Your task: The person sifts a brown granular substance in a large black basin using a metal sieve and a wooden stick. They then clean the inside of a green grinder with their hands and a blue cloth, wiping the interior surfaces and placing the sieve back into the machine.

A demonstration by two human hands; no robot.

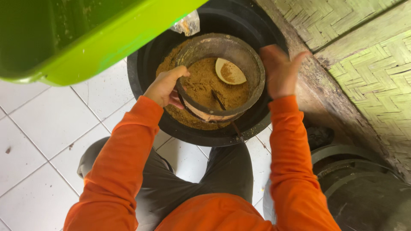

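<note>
Two hands steady a round sieve of brown meal over a black tub.

A bright green plastic tub (85, 38) juts in at upper left above white floor tiles (38, 141). The wide black tub (147, 64) holds brown meal; the round grey sieve (252, 64) sits tilted inside it, with a pale shell scoop (230, 71) on its meal. The left hand (165, 85) grips the sieve's near rim; the right hand (279, 70) presses open-palmed against its far side.
</note>
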